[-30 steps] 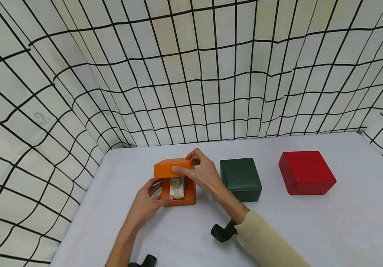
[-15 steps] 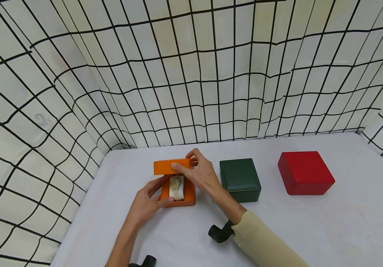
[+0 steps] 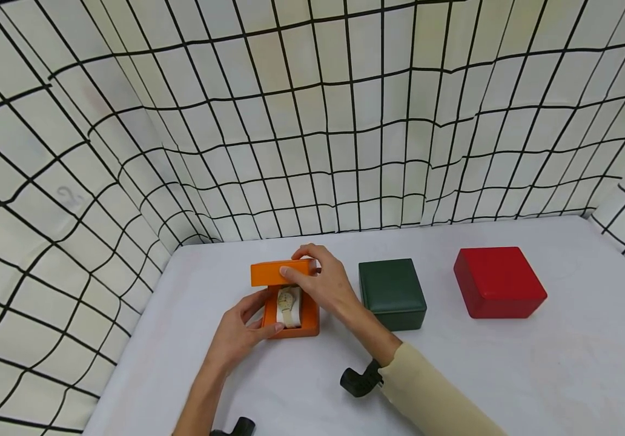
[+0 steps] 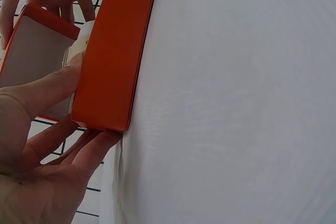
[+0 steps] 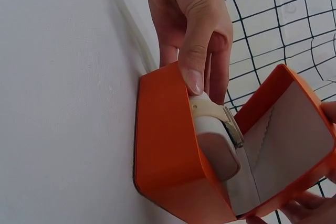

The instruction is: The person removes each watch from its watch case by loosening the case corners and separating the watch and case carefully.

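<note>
An orange watch box (image 3: 310, 321) stands with its hinged lid (image 3: 266, 274) raised and tilted back. Inside, a wristwatch (image 3: 285, 301) with a cream strap wraps round a white cushion (image 5: 218, 153). My left hand (image 3: 238, 333) grips the base from the left, thumb over the front rim beside the watch and fingers along the side wall. With my right hand (image 3: 331, 281) I hold the lid at its right end, thumb on the front face and fingers behind. In the right wrist view the lid's pale lining (image 5: 283, 129) shows.
Right of the orange box sits a closed green box (image 3: 391, 290). Farther right is a closed red box (image 3: 500, 275). All stand on a white-covered table (image 3: 579, 363), with a black-gridded white wall (image 3: 334, 151) behind and at the sides.
The lid has tipped slightly farther back, showing more of the watch. My right hand's upper fingers have shifted left along the lid's top edge. My left hand stays on the base.
</note>
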A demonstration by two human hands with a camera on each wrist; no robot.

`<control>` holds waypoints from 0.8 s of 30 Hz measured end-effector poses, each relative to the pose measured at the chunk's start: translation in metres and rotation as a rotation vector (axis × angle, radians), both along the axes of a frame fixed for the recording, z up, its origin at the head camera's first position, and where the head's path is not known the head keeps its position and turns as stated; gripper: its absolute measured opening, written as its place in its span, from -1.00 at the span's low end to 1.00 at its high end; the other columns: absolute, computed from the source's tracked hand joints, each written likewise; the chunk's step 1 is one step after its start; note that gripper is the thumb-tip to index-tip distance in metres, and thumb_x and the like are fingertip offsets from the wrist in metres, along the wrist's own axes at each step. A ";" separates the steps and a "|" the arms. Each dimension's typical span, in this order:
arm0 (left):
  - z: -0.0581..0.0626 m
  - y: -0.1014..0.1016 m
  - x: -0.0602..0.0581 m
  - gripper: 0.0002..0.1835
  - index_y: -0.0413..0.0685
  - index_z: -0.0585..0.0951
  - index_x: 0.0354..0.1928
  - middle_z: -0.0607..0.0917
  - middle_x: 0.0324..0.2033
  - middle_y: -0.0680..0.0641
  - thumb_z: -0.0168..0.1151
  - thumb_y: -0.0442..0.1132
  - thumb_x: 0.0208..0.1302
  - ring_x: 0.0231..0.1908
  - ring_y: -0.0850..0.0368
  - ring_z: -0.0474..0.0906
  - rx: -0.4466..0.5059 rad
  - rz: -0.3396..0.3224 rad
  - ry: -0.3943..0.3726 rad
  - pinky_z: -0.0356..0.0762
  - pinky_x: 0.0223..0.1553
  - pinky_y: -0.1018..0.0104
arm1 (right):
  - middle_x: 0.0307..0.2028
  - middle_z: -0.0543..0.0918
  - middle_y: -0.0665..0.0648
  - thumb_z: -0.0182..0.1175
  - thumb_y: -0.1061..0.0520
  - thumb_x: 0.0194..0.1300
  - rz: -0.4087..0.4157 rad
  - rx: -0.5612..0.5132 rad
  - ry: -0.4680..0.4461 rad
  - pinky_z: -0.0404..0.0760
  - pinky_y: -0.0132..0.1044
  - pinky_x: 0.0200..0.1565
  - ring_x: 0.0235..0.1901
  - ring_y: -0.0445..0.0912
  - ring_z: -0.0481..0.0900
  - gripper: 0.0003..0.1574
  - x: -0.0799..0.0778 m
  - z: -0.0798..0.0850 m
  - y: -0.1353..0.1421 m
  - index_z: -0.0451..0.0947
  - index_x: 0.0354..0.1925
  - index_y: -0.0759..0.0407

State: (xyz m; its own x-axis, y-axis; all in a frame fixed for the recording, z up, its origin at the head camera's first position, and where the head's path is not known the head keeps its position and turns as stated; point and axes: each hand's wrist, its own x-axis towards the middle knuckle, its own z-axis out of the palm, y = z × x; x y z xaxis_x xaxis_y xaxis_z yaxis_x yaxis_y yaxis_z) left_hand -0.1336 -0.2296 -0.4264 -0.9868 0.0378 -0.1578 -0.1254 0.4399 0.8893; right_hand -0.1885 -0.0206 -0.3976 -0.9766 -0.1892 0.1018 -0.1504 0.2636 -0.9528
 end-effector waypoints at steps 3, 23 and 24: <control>0.000 0.000 0.001 -0.16 0.00 0.40 0.51 0.39 0.54 -0.15 0.57 -0.19 0.19 0.57 -0.13 0.27 0.008 0.002 0.002 0.47 0.40 -0.02 | 0.33 0.56 -0.06 0.38 -0.20 0.32 0.032 -0.010 0.014 0.61 0.09 0.19 0.18 0.11 0.53 -0.59 -0.001 -0.001 0.002 0.63 0.09 -0.17; 0.000 0.000 0.001 -0.15 0.01 0.41 0.51 0.39 0.54 -0.15 0.57 -0.20 0.19 0.56 -0.14 0.29 0.002 0.016 -0.002 0.49 0.38 -0.01 | 0.38 0.55 0.02 0.47 0.07 0.28 0.235 -0.050 0.144 0.39 0.30 0.41 0.33 0.04 0.49 -0.43 -0.005 -0.003 0.015 0.64 0.25 -0.11; 0.000 0.000 0.000 -0.15 0.01 0.41 0.51 0.39 0.54 -0.16 0.57 -0.20 0.19 0.56 -0.14 0.29 0.003 0.016 -0.002 0.49 0.38 -0.01 | 0.37 0.55 0.02 0.47 0.07 0.28 0.236 -0.053 0.146 0.39 0.30 0.41 0.32 0.03 0.50 -0.43 -0.006 -0.003 0.016 0.64 0.25 -0.12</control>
State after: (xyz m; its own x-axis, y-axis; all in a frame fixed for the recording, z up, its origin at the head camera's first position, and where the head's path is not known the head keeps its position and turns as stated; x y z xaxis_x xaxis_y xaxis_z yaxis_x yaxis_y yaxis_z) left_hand -0.1334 -0.2292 -0.4264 -0.9869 0.0224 -0.1596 -0.1340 0.4355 0.8902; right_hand -0.1942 -0.0051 -0.4005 -0.8806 -0.4001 0.2539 -0.3385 0.1559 -0.9280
